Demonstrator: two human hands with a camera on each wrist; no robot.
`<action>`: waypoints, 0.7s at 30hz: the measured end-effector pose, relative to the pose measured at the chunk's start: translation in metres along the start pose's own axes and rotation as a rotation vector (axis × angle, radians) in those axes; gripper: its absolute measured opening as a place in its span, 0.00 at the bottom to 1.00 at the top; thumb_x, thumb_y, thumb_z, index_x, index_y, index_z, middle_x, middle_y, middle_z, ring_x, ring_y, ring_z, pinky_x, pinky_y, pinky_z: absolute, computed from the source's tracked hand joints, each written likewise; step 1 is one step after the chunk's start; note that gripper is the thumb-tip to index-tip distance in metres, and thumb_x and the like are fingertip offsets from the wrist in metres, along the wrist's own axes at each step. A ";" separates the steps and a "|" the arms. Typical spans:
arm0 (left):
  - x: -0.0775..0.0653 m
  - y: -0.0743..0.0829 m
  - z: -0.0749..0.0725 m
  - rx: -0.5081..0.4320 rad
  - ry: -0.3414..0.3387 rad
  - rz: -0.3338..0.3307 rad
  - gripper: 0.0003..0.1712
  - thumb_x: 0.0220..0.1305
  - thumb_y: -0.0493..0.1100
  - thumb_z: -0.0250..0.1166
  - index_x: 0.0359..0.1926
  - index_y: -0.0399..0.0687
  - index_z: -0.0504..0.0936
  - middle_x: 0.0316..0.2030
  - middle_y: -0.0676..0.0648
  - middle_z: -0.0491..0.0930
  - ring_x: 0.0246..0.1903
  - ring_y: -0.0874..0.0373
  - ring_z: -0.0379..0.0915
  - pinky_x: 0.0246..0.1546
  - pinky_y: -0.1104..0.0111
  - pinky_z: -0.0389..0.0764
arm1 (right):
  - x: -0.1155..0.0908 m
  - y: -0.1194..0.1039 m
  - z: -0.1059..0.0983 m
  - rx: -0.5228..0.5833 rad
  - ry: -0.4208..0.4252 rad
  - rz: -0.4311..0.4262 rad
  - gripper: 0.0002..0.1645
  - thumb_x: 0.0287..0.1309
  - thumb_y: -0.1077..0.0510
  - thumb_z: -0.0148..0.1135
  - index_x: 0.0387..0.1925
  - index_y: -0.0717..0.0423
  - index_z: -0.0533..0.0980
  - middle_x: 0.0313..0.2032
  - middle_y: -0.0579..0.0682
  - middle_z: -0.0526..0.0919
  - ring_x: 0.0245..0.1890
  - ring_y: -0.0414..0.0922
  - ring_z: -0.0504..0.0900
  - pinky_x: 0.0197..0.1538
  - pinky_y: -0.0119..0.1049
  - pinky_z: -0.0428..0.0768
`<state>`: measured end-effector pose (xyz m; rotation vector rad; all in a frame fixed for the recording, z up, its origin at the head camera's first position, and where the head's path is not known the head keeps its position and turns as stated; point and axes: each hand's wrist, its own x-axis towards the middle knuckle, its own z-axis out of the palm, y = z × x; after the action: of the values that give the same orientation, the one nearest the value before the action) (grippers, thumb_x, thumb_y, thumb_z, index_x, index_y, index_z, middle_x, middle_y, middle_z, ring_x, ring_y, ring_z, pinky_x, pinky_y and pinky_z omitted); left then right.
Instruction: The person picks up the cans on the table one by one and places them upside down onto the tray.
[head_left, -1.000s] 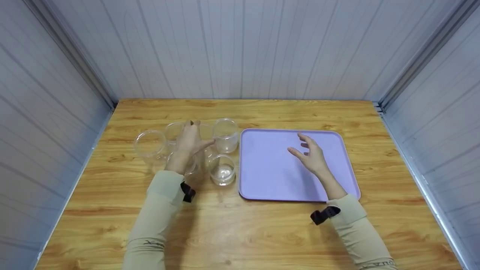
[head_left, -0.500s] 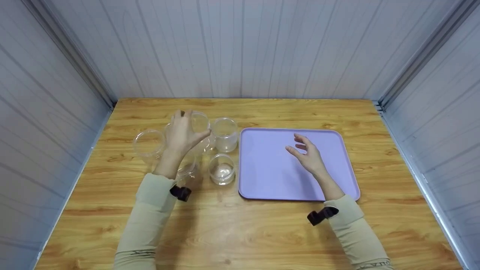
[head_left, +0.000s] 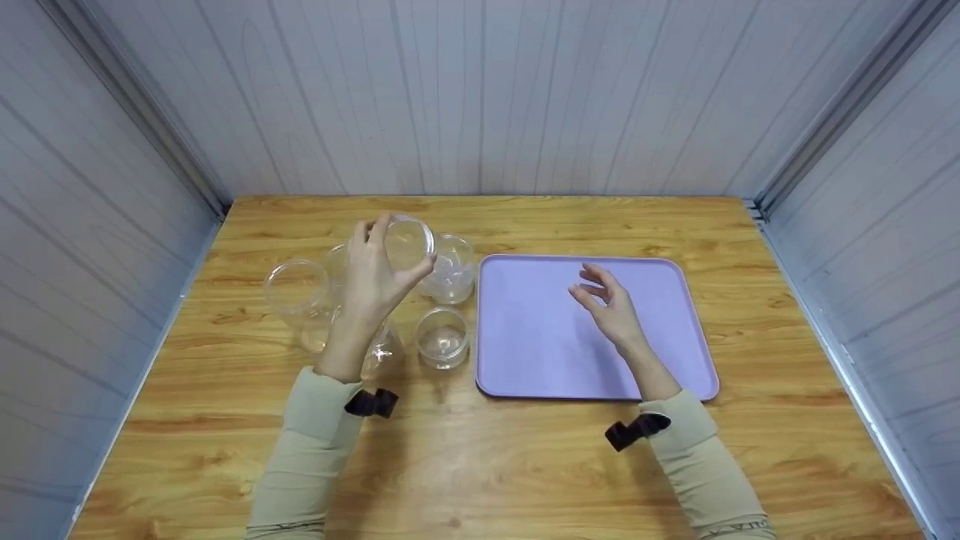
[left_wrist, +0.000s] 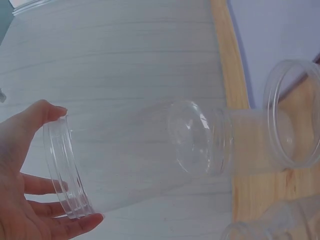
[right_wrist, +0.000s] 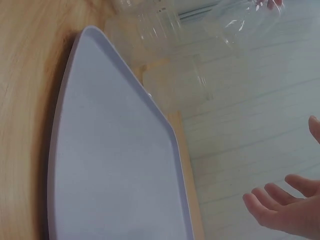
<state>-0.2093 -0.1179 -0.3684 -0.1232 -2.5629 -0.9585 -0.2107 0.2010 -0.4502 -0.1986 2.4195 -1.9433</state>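
Note:
My left hand [head_left: 367,281] grips a clear plastic jar [head_left: 409,241] around its ridged rim, thumb on one side and fingers on the other. Raised above the table, the jar [left_wrist: 125,155] shows its rounded base at the far end in the left wrist view. Just right of it in the head view stands another clear jar [head_left: 454,281]. My right hand [head_left: 619,319] hovers over a purple tray [head_left: 525,337], fingers loosely bent and nothing held. The right wrist view shows those spread fingers [right_wrist: 265,207] beyond the tray's edge.
More clear containers surround my left forearm: a wide one [head_left: 296,289] at the left, one [head_left: 384,352] partly behind the wrist, and a short one [head_left: 442,341] near the tray. Pale panelled walls [head_left: 480,97] enclose the wooden table [head_left: 487,465].
My left hand has lifted the jar out from among the other containers and carried it slightly right. The right hand has drifted slightly left above the tray.

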 end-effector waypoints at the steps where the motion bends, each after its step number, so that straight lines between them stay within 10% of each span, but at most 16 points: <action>1: -0.001 0.000 0.002 -0.019 0.016 0.003 0.44 0.42 0.56 0.68 0.57 0.35 0.66 0.48 0.36 0.66 0.49 0.44 0.62 0.50 0.56 0.65 | 0.000 0.000 0.001 0.025 -0.005 -0.004 0.36 0.56 0.54 0.57 0.62 0.63 0.56 0.57 0.60 0.61 0.55 0.54 0.64 0.54 0.47 0.67; 21: -0.021 0.005 0.034 -0.236 0.113 0.013 0.44 0.46 0.58 0.66 0.58 0.34 0.65 0.47 0.39 0.69 0.42 0.50 0.67 0.36 0.64 0.75 | 0.003 0.001 0.019 0.291 -0.039 -0.181 0.33 0.56 0.67 0.54 0.62 0.66 0.55 0.57 0.58 0.62 0.55 0.57 0.64 0.51 0.43 0.71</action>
<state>-0.2007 -0.0909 -0.3969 -0.1459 -2.3371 -1.2240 -0.2114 0.1824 -0.4554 -0.4529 2.1268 -2.3115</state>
